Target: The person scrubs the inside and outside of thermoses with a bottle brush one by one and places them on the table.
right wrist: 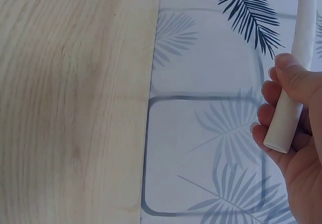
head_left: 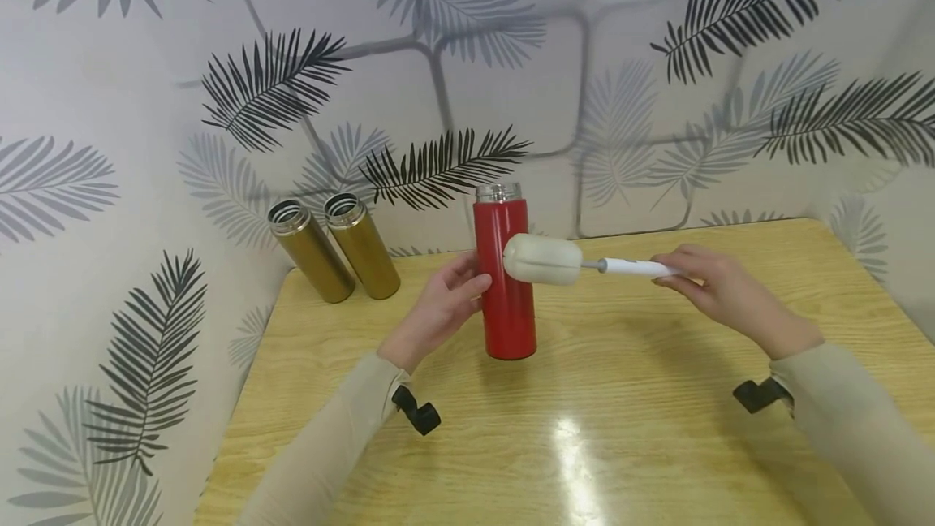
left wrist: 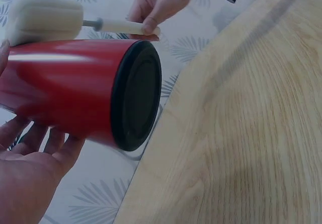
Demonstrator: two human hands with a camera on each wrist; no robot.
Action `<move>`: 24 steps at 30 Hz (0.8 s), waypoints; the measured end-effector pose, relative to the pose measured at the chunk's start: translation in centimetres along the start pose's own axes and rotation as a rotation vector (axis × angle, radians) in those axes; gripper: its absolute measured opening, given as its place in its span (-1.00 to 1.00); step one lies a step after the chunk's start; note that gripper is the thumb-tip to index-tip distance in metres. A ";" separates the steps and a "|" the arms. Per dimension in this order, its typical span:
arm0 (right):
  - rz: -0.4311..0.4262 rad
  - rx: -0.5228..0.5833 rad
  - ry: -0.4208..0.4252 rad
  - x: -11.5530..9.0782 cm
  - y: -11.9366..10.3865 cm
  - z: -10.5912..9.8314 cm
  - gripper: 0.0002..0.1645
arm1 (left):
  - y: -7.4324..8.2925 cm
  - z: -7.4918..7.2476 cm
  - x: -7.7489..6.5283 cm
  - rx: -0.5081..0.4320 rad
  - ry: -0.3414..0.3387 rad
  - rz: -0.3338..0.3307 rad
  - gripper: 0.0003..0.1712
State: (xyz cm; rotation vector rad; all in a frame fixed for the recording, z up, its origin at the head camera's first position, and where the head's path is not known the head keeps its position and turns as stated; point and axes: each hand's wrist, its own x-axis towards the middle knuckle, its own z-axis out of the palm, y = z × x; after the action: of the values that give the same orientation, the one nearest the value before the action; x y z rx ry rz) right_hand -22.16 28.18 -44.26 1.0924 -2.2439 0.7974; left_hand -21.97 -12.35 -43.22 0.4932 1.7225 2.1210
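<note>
My left hand grips a red thermos bottle from its left side, fingers and thumb around the body. The bottle is nearly upright and lidless, with a bare steel neck at the top. Its black base faces the camera in the left wrist view, held off the table. My right hand holds a bottle brush by its white handle, with the thumb laid along the handle in the right wrist view. The brush's cream sponge head lies sideways against the bottle's outer wall, overlapping it in the head view.
Two gold thermos bottles stand lidless at the table's back left corner. The wooden table meets a leaf-patterned wall at the back. A black camera mount sits on each wrist.
</note>
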 end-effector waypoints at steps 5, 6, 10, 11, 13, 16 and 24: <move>0.008 -0.015 0.012 0.3 -0.3 -0.4 -0.25 | -0.1 0.5 0.0 0.107 -0.002 -0.033 -0.20; 0.014 -0.022 0.017 0.3 -0.4 -0.5 -0.24 | -0.1 0.6 0.1 0.123 0.000 -0.041 -0.19; 0.029 -0.045 0.041 0.6 -0.7 -0.7 -0.23 | -0.2 1.0 0.2 0.174 0.005 -0.049 -0.24; 0.030 -0.045 0.042 0.7 -0.7 -0.8 -0.24 | -0.2 1.0 0.2 0.182 0.007 -0.048 -0.26; 0.030 -0.038 0.037 0.8 -0.7 -0.8 -0.25 | -0.2 1.0 0.2 0.194 0.005 -0.040 -0.27; 0.027 -0.018 0.020 0.8 -0.6 -0.6 -0.26 | -0.2 0.9 0.3 0.178 -0.009 -0.029 -0.25; -0.021 -0.025 -0.043 0.2 -0.3 0.5 -0.25 | -0.1 0.3 0.1 0.104 0.002 -0.025 0.03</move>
State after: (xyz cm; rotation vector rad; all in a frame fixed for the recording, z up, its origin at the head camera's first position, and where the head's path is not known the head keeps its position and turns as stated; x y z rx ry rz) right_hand -22.11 27.58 -44.43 1.1294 -2.2679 0.7426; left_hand -21.95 -12.02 -43.29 0.4956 1.8371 2.0226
